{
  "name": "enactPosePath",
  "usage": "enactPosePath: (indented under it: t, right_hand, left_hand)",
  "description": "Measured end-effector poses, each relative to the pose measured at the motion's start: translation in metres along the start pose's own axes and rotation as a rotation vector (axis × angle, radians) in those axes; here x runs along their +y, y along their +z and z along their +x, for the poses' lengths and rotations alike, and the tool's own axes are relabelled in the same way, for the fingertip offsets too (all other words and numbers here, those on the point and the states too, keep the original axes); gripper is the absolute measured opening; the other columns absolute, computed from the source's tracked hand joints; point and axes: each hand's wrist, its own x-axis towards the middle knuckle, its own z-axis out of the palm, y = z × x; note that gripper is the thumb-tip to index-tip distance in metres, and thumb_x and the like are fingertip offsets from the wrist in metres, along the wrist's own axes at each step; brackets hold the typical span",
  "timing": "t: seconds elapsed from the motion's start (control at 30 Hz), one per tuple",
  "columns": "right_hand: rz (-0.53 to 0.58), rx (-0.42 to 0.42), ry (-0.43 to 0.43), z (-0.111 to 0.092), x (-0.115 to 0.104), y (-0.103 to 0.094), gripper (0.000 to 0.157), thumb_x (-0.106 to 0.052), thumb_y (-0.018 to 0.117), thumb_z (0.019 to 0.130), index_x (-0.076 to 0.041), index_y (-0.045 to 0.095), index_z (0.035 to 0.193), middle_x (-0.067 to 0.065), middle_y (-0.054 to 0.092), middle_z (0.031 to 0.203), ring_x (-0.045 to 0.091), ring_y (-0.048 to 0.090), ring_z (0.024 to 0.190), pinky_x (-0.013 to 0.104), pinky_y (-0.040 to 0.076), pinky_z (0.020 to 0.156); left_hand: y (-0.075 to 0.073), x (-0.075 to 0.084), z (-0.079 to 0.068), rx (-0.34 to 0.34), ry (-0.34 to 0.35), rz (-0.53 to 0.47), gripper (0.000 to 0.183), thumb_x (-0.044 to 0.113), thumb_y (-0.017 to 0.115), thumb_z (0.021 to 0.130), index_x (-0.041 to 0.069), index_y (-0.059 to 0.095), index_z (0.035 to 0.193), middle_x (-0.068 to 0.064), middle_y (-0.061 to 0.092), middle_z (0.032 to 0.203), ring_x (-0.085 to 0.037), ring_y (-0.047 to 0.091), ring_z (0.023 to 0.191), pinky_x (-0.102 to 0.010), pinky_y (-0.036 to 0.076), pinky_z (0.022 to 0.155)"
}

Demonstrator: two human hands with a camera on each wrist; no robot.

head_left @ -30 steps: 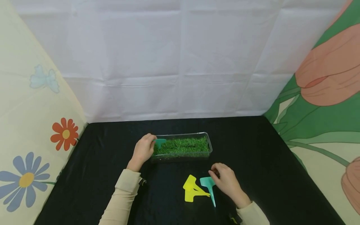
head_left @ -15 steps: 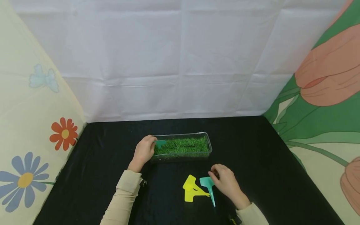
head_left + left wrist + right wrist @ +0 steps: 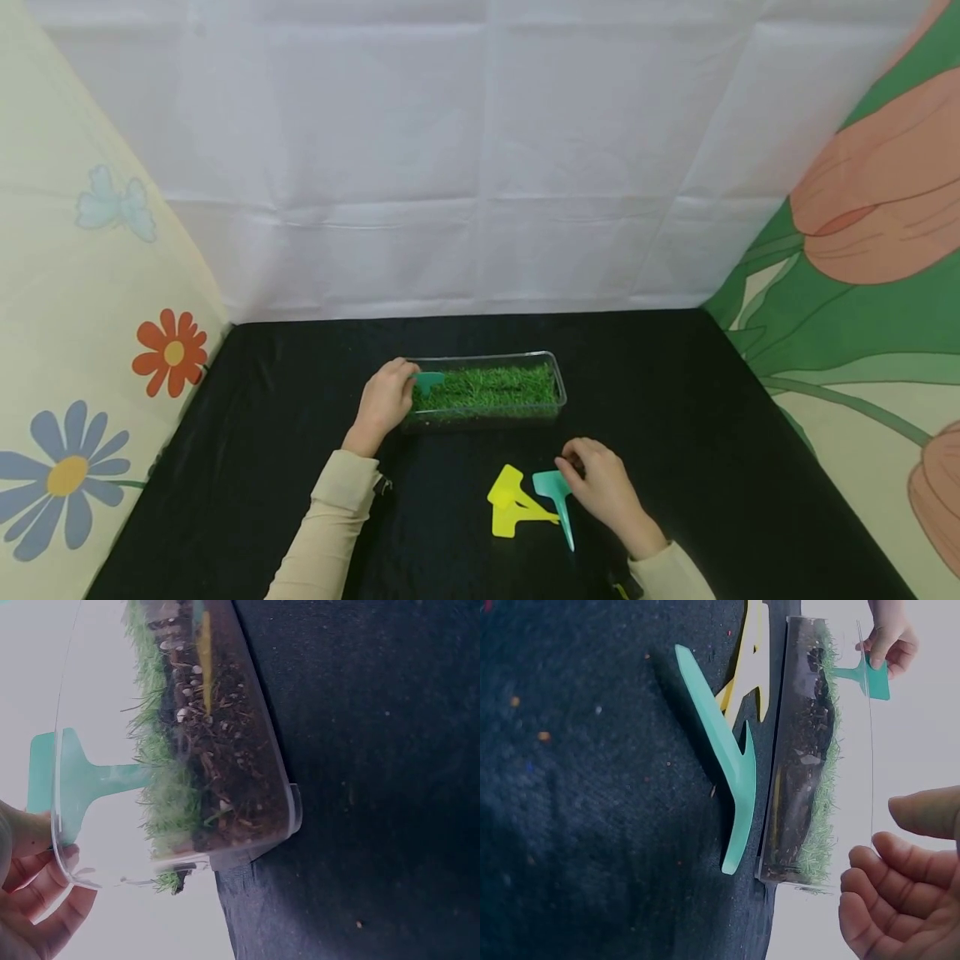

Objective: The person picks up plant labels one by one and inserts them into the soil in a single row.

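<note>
My left hand (image 3: pixel 384 402) pinches one edge of the head of a teal T-shaped plant label (image 3: pixel 429 382) at the left end of a clear plastic planter box (image 3: pixel 562 393). In the left wrist view the label's stem (image 3: pixel 118 778) reaches down into the grass (image 3: pixel 157 739), which hides its tip. My right hand (image 3: pixel 602 490) hovers with loosely curled fingers and nothing in them. Just beside it a second teal plant label (image 3: pixel 555 487) lies on the black cloth. Two yellow plant labels (image 3: pixel 507 487) overlap each other to its left.
Dark soil (image 3: pixel 232 750) fills the planter below the grass, and a thin yellow strip (image 3: pixel 206 667) shows in it through the wall. Black cloth (image 3: pixel 660 383) covers the table. A white sheet (image 3: pixel 480 167) hangs behind, with flower-printed panels (image 3: pixel 870 333) at both sides.
Almost nothing differs. The left hand and the teal label's head sit very slightly lower than a second ago; the right hand and the loose labels stay in place.
</note>
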Motion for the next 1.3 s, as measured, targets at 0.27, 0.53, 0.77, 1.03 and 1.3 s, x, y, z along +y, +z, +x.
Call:
enactPosePath:
  t: [0.27, 0.53, 0.77, 1.03, 1.3]
  right_hand:
    - [0.006, 0.002, 0.002, -0.0009, -0.0015, 0.0005, 0.013, -0.002, 0.07, 0.077, -0.011, 0.061, 0.074, -0.005, 0.052, 0.068, 0.011, 0.051, 0.062, 0.024, 0.043, 0.054]
    - [0.01, 0.008, -0.001, -0.0015, -0.0008, 0.0018, 0.013, -0.003, 0.07, 0.077, -0.011, 0.061, 0.074, -0.006, 0.052, 0.068, 0.01, 0.051, 0.061, 0.023, 0.043, 0.054]
    - [0.009, 0.024, -0.017, -0.0021, -0.0002, 0.003, 0.014, -0.002, 0.071, 0.076, -0.011, 0.061, 0.074, -0.005, 0.053, 0.069, 0.01, 0.051, 0.061, 0.023, 0.044, 0.053]
    - [0.0, 0.044, -0.032, -0.0035, -0.0005, 0.0035, 0.015, -0.002, 0.071, 0.075, -0.011, 0.06, 0.072, -0.007, 0.051, 0.067, 0.009, 0.049, 0.059, 0.022, 0.042, 0.052]
    - [0.008, 0.045, -0.042, -0.0044, 0.0002, 0.0032, 0.016, -0.001, 0.071, 0.075, -0.012, 0.06, 0.072, -0.008, 0.05, 0.067, 0.006, 0.048, 0.059, 0.022, 0.042, 0.051]
  left_hand:
    - [0.0023, 0.0001, -0.0008, 0.008, -0.007, 0.011, 0.011, -0.004, 0.064, 0.081, 0.001, 0.067, 0.09, -0.008, 0.058, 0.081, -0.022, 0.057, 0.072, -0.032, 0.049, 0.061]
    - [0.0018, 0.0001, -0.0008, 0.005, -0.008, 0.005, 0.011, -0.003, 0.065, 0.08, 0.001, 0.067, 0.09, -0.009, 0.058, 0.08, -0.023, 0.057, 0.07, -0.033, 0.049, 0.061]
    - [0.0009, 0.0015, -0.0002, 0.011, -0.002, 0.002, 0.011, -0.004, 0.065, 0.08, 0.001, 0.068, 0.089, -0.008, 0.058, 0.079, -0.022, 0.057, 0.069, -0.033, 0.049, 0.061]
    - [0.0032, 0.001, -0.0004, 0.01, -0.003, 0.005, 0.011, -0.004, 0.065, 0.079, 0.0, 0.068, 0.089, -0.009, 0.059, 0.079, -0.022, 0.057, 0.068, -0.033, 0.049, 0.061]
    - [0.0045, 0.001, -0.0014, 0.011, -0.002, 0.018, 0.01, -0.003, 0.066, 0.079, -0.001, 0.068, 0.088, -0.009, 0.059, 0.077, -0.022, 0.057, 0.068, -0.033, 0.049, 0.062]
